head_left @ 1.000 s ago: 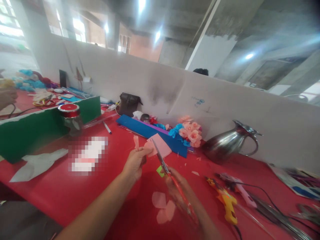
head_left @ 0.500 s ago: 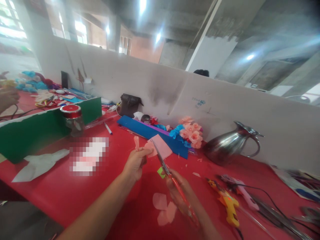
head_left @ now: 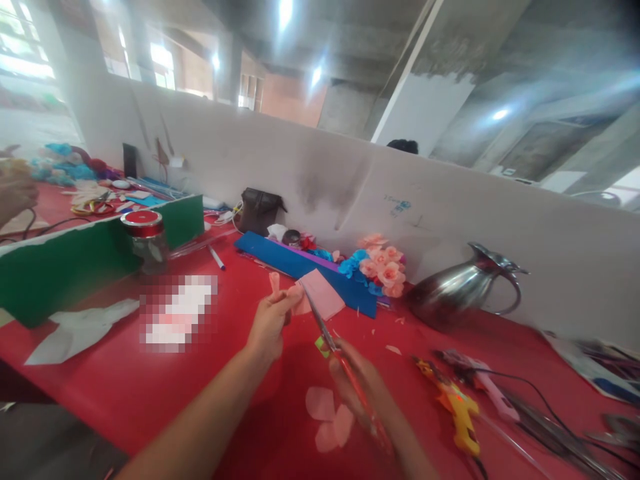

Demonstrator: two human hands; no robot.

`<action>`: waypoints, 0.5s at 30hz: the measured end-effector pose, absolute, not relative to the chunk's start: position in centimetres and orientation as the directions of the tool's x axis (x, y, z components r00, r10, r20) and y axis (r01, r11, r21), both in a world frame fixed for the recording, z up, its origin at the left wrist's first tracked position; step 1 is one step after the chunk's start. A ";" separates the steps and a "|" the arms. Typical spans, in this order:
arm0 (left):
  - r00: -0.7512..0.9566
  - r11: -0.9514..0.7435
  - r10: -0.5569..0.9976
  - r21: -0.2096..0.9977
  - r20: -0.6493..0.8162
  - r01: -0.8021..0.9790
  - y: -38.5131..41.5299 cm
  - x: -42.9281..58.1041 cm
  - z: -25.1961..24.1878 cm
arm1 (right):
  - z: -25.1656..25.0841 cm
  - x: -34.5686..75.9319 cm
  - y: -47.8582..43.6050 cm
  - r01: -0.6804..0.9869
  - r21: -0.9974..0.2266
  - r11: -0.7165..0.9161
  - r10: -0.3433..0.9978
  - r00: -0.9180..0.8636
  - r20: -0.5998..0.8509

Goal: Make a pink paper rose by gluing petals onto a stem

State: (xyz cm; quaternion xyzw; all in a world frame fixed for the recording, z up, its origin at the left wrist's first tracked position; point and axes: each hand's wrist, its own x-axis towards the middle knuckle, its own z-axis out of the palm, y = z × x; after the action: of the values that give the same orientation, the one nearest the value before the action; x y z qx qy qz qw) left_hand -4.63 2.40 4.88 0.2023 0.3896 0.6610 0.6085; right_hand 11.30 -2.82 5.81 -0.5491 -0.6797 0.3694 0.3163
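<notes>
My left hand (head_left: 270, 323) pinches a small piece of pink paper (head_left: 299, 305) between thumb and fingers. A narrow rolled strip of pink paper (head_left: 275, 281) sticks up behind that hand. In my right hand (head_left: 357, 373) are scissors with red handles (head_left: 353, 380), their blades pointing up and away, beside the paper piece. Whether the blades touch it, I cannot tell. Behind the blades lies a larger pink paper sheet (head_left: 327, 295), next to the blue board. Several cut pink petals (head_left: 321, 404) rest on the red table below my hands.
Beyond my hands are a blue board (head_left: 280, 257) and a bunch of paper flowers (head_left: 385, 267). A metal jug (head_left: 457, 287) and a yellow glue gun (head_left: 463, 413) are at right. On the left stand a lidded jar (head_left: 145, 243) and green divider (head_left: 65, 267); another person's hand (head_left: 17, 193) is beyond.
My left hand and the paper piece have shifted very slightly. The scissors and my right hand have tilted a little, with the handles moving slightly left. The rest looks unchanged.
</notes>
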 end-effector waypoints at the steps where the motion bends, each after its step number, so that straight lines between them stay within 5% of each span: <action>1: -0.168 0.052 0.964 0.769 -0.205 -0.637 2.4 -4.6 4.8 | 5.7 11.4 -2.8 0.508 -0.850 0.137 0.978 -0.205 0.035; 15: -0.120 0.057 0.980 0.805 -0.158 -0.590 1.8 -3.9 4.4 | 5.3 11.6 -2.7 0.316 -0.945 0.084 0.966 -0.259 -0.001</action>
State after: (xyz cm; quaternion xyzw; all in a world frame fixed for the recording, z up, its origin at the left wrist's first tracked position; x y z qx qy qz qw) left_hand -3.93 1.79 4.42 0.2507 0.3891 0.6391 0.6142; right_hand 11.55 -2.69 5.29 -0.4961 -0.6460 0.4605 0.3529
